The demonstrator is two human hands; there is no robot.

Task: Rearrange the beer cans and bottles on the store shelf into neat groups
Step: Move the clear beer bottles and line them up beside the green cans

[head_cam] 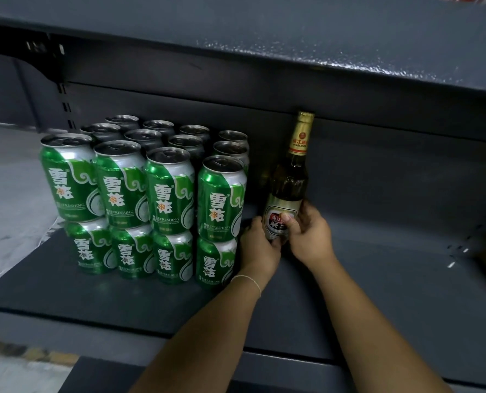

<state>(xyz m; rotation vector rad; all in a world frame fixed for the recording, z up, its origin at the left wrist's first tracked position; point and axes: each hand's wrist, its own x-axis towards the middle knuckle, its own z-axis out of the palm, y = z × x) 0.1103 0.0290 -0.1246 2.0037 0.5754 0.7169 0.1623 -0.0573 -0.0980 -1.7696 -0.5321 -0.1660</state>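
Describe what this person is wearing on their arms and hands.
Both forearms are bare, with no sleeves in view and no gloves. The left hand has a thin pale string bracelet round its wrist. The right hand shows no ring, watch or band.

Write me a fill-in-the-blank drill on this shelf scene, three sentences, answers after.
1. Both hands, the left hand and the right hand, grip one brown glass ____.
2. The green cans are stacked ____ layers high.
3. The bottle stands to the ____ of the cans.

Answers: bottle; two; right
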